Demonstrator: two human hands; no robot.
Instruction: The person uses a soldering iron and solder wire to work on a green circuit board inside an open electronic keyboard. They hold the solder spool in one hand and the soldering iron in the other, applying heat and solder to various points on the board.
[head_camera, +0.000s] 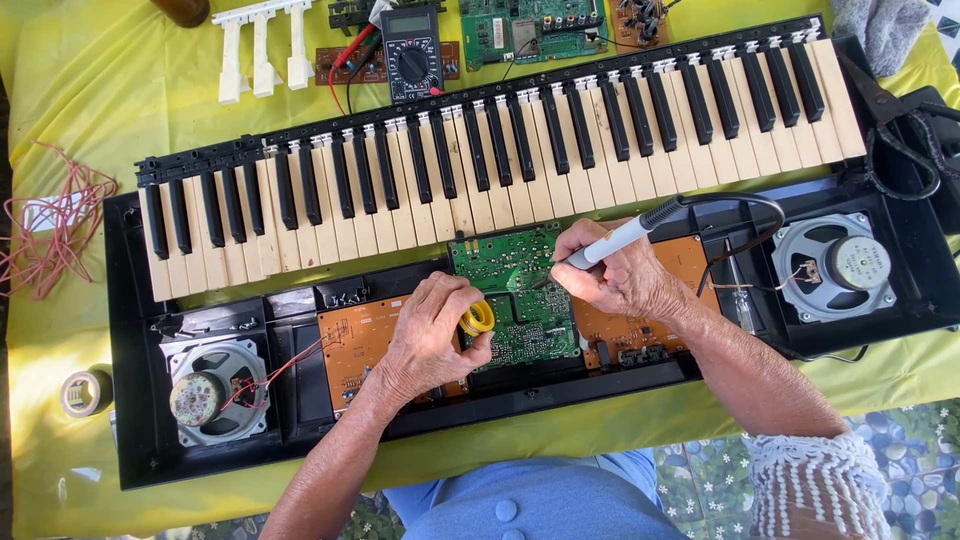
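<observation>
An opened electronic keyboard (130, 330) lies on a yellow cloth, its row of keys (500, 150) tilted up behind the bare electronics. My right hand (615, 280) grips a grey soldering iron (625, 235) like a pen, its tip down on the green circuit board (500, 270) in the middle. My left hand (430, 335) rests on the board's lower left and pinches a small yellow spool of solder wire (478, 318). Orange-brown boards (350, 335) lie on either side of the green one.
Round speakers sit at the left (210, 390) and right (832, 265) ends of the case. Behind the keys lie a black multimeter (412, 50), loose white keys (262, 45) and another green board (530, 30). Scissors (900, 135) at right, red wire (55, 225) and tape roll (85, 392) at left.
</observation>
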